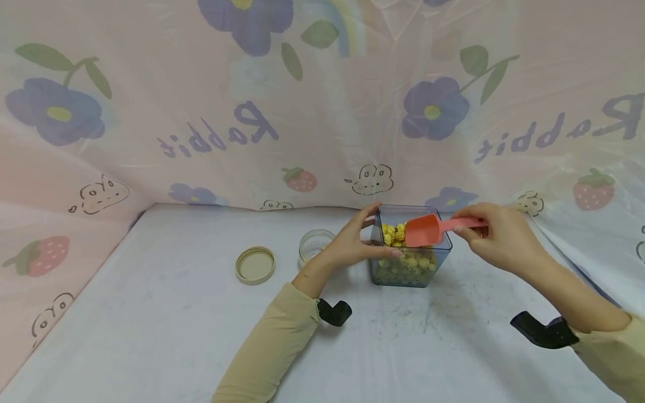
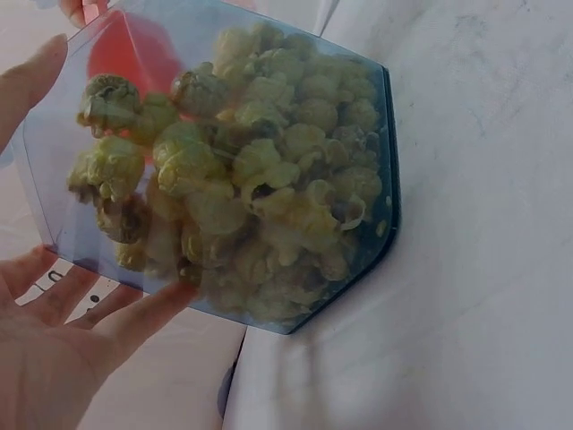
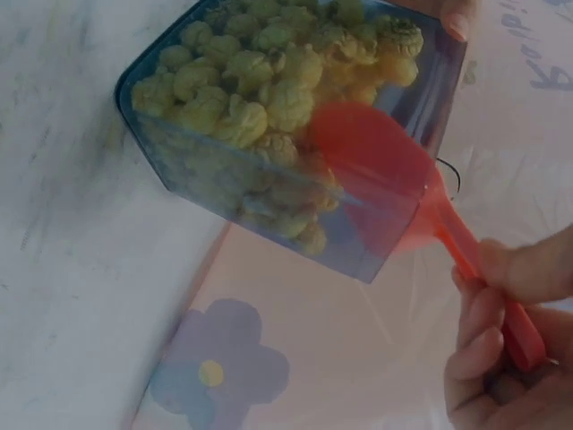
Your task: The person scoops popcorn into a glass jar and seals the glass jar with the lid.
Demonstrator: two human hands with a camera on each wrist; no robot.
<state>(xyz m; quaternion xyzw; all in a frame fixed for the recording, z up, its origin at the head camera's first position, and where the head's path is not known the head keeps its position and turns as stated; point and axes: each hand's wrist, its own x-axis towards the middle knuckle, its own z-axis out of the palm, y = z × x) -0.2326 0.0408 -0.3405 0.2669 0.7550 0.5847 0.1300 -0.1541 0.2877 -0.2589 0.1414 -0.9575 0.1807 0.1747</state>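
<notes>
A clear bluish plastic container (image 1: pixel 403 274) stands on the white table, partly filled with yellow popcorn (image 2: pixel 269 179). My left hand (image 1: pixel 347 240) grips it from the left side, thumb on the near wall and fingers round the far left corner. With my right hand (image 1: pixel 496 238) I pinch the handle of a red scoop (image 1: pixel 424 230) at the container's right rim. The scoop's bowl dips inside the container against the popcorn, seen through the wall in the right wrist view. Whether popcorn lies in the bowl I cannot tell.
Left of the container, partly behind my left forearm, stands a round clear jar (image 1: pixel 314 242). Farther left a round cream lid (image 1: pixel 255 265) lies on the table (image 1: pixel 151 313). A printed curtain (image 1: pixel 327 123) with flowers and strawberries hangs just behind the container.
</notes>
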